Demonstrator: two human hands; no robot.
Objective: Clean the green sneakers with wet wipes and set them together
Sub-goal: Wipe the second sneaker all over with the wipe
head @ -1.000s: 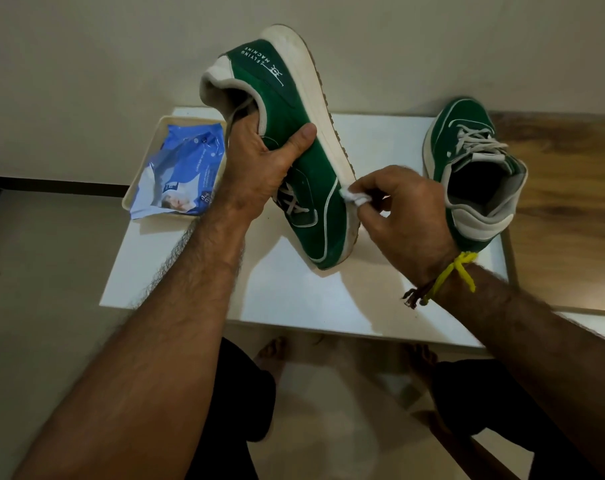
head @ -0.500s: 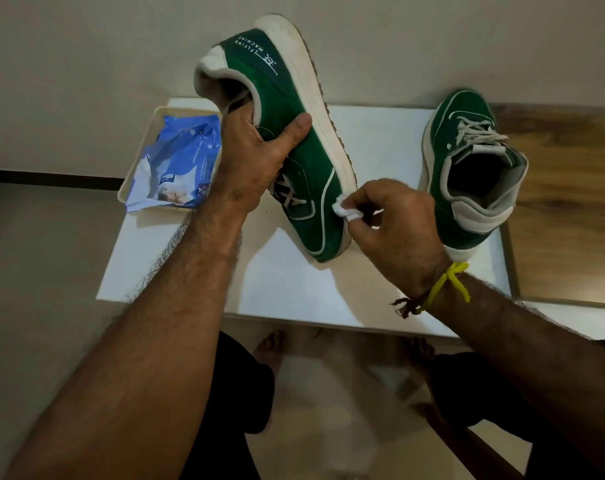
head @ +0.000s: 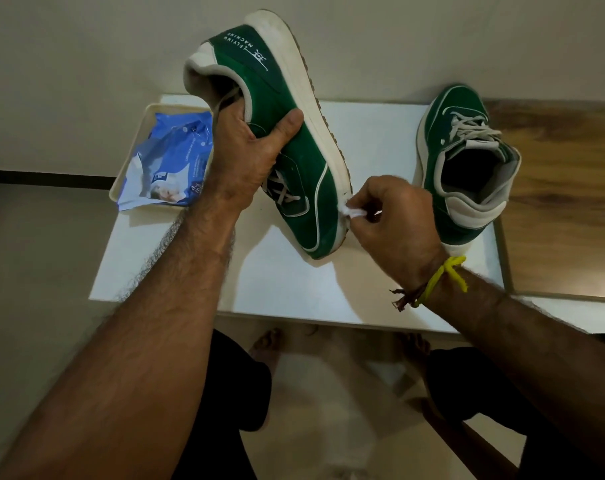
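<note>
— Starting with the biggest thing, what carries it all?

— A white surface (head: pixel 294 289) against a pale wall, with a wood-grain panel (head: pixel 564 202) on its right. At its far left corner sits a cream tray (head: pixel 121 188) holding a crumpled blue wet-wipe pack (head: pixel 169 164).

— And the sneakers?

— Two green suede sneakers with thick off-white soles, white piping and white laces. The held sneaker (head: pixel 294 161) is tipped on its side, heel up and away, toe pointing down toward the surface; whether the toe touches it I cannot tell. White lettering on its heel reads "FLYING MACHINE". The other sneaker (head: pixel 464 168) stands upright on the surface to the right, heel toward the person, its dark opening and grey lining showing.

— The hands?

— The left hand (head: pixel 249 157) grips the held sneaker at the collar, fingers inside the opening, thumb pressed across the green side. The right hand (head: pixel 394 223), a yellow thread (head: pixel 443 275) tied at its wrist, pinches a small wadded white wipe (head: pixel 353 211) in curled fingers, pressed against the sole's edge near the toe.
</note>
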